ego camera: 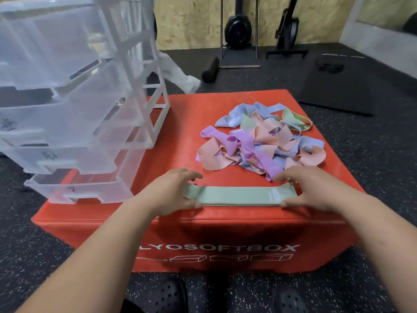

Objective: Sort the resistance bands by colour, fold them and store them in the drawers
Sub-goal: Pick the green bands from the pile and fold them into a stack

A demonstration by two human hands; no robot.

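Green band (239, 196) lies flat at the front of the red box (191, 114), my left hand (173, 190) and right hand (316, 188) each pinching an end; looks soft, light, stretchy, so I'd grip the ends.

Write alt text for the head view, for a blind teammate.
The left hand and right hand hold the ends of a flattened green resistance band at the near edge of a red plyo soft box. Behind it lies a tangled pile of purple, peach, blue and green bands; a clear plastic drawer unit stands at the left, drawers pulled out.
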